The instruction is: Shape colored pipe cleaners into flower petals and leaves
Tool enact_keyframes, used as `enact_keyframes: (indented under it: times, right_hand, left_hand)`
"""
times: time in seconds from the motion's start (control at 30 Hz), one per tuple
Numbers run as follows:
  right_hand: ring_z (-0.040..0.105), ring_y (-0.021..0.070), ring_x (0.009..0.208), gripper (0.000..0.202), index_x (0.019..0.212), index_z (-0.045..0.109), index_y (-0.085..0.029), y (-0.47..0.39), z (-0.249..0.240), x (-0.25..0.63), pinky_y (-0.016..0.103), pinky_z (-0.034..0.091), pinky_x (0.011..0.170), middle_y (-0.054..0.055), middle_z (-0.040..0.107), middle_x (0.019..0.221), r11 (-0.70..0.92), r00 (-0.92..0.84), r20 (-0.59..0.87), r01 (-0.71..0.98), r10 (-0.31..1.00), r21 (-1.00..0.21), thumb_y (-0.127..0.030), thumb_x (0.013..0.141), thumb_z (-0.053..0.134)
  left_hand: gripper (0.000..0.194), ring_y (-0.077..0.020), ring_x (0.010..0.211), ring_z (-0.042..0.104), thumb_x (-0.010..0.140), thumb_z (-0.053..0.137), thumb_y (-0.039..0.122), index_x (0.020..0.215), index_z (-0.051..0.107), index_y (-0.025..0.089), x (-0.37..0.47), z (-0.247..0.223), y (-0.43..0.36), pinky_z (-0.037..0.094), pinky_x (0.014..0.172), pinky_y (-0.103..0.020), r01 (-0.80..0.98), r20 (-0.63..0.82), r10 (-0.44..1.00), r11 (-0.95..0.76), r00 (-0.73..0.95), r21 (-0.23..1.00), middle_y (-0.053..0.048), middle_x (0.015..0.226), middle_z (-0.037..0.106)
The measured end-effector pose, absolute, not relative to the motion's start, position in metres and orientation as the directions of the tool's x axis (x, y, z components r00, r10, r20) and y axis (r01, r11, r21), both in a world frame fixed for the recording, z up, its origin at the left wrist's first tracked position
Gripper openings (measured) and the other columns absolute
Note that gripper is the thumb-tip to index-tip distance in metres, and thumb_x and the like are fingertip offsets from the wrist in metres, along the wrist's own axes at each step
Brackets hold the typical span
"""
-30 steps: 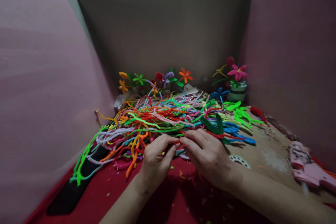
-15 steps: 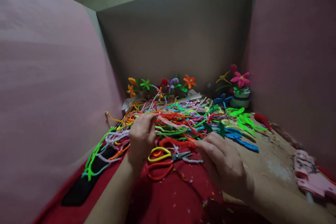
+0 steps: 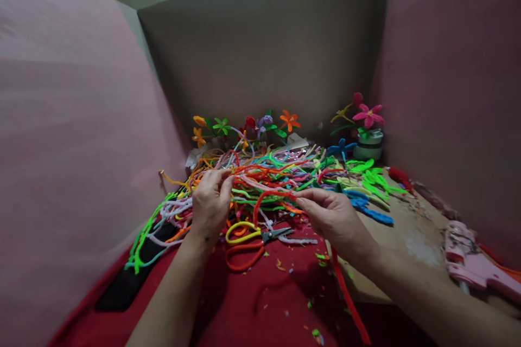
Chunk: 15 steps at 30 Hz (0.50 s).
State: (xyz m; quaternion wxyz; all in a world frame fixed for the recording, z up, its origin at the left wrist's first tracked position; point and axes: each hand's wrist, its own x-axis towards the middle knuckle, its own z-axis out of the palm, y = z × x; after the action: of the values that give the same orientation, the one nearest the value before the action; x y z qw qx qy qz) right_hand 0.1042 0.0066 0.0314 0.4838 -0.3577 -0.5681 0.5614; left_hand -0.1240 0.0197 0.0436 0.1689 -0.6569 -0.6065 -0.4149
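My right hand (image 3: 340, 222) pinches a red pipe cleaner (image 3: 268, 194) between thumb and forefinger. One part of it bends down on the left toward the scissors (image 3: 260, 238), and a red length hangs below the palm. My left hand (image 3: 211, 200) is closed at the near left side of a heap of colourful pipe cleaners (image 3: 280, 173), thumb against fingers; what lies in that pinch, if anything, is too small to make out. The scissors, with one yellow and one red handle loop, rest on the red cloth (image 3: 252, 303) between my forearms.
Fuzzy flowers, one of them orange (image 3: 290, 120), stand along the back. A pink flower (image 3: 368, 115) rises by a pale green jar (image 3: 368, 145). Bright green pieces (image 3: 376, 180) and blue pieces (image 3: 368, 210) lie right. A pink glue gun (image 3: 468, 260) sits far right, a black flat object (image 3: 122, 287) left.
My right hand has moved slightly up and left, and the red pipe cleaner now arches higher, with a length showing below the hand. My left hand remains pinched. The view has shifted a little.
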Motion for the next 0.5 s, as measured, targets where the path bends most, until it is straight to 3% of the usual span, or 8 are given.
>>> enact_keyframes:
  times: [0.07,0.17,0.27,0.37,0.43,0.5]
  right_hand:
    - [0.023,0.0036,0.038,0.023,0.079,0.063,-0.013,0.006,0.030,0.105,0.020,0.016,0.036,-0.008,0.034,0.044,0.053,-0.282,0.100,-0.170,0.954,-0.984,-0.035,0.071,0.061]
    - [0.024,0.0033,0.038,0.023,0.076,0.064,-0.012,0.007,0.028,0.106,0.020,0.017,0.036,-0.008,0.036,0.043,0.002,-0.261,0.056,-0.202,0.964,-0.979,-0.034,0.067,0.065]
    - [0.033,0.0045,0.038,0.021,0.073,0.060,-0.014,0.011,0.024,0.107,0.019,0.025,0.038,-0.006,0.043,0.044,-0.025,-0.271,0.046,-0.253,0.962,-0.967,-0.034,0.068,0.064]
    - [0.044,0.0068,0.042,0.020,0.071,0.054,-0.015,0.017,0.018,0.106,0.020,0.034,0.042,-0.002,0.056,0.052,-0.076,-0.300,0.024,-0.319,0.954,-0.945,-0.032,0.067,0.064]
    - [0.042,0.0060,0.040,0.020,0.070,0.051,-0.016,0.020,0.014,0.105,0.019,0.030,0.039,-0.001,0.058,0.055,-0.140,-0.331,-0.018,-0.348,0.944,-0.927,-0.029,0.065,0.065]
    - [0.033,0.0037,0.036,0.021,0.069,0.050,-0.016,0.021,0.013,0.105,0.018,0.021,0.036,-0.004,0.054,0.050,-0.183,-0.361,-0.044,-0.363,0.931,-0.914,-0.029,0.064,0.065]
  left_hand:
    - [0.021,-0.0139,0.081,0.057,0.083,0.045,0.029,0.089,0.061,0.017,-0.117,0.048,0.004,0.043,0.076,-0.025,0.890,0.680,0.729,-0.259,-0.074,0.375,-0.003,0.086,0.063]
    - [0.016,-0.0127,0.075,0.057,0.081,0.048,0.025,0.083,0.062,0.018,-0.114,0.043,-0.013,0.043,0.070,-0.024,0.871,0.388,0.916,-0.269,0.100,0.411,-0.001,0.081,0.064]
    - [0.013,-0.0153,0.080,0.054,0.079,0.050,0.023,0.085,0.061,0.019,-0.116,0.024,-0.022,0.041,0.072,-0.027,0.910,0.141,0.943,-0.329,0.301,0.254,-0.003,0.085,0.062]
    - [0.013,-0.0184,0.078,0.050,0.079,0.046,0.017,0.086,0.057,0.017,-0.117,0.003,-0.026,0.040,0.072,-0.031,0.932,0.064,0.930,-0.362,0.362,-0.012,-0.006,0.085,0.058]
    - [0.016,-0.0188,0.077,0.047,0.079,0.040,0.011,0.087,0.053,0.016,-0.116,-0.007,-0.027,0.039,0.072,-0.032,0.917,0.063,0.917,-0.387,0.393,-0.090,-0.007,0.086,0.055]
    - [0.017,-0.0189,0.077,0.046,0.080,0.036,0.010,0.088,0.051,0.015,-0.116,-0.011,-0.025,0.039,0.071,-0.032,0.904,0.080,0.902,-0.417,0.425,-0.094,-0.008,0.087,0.054]
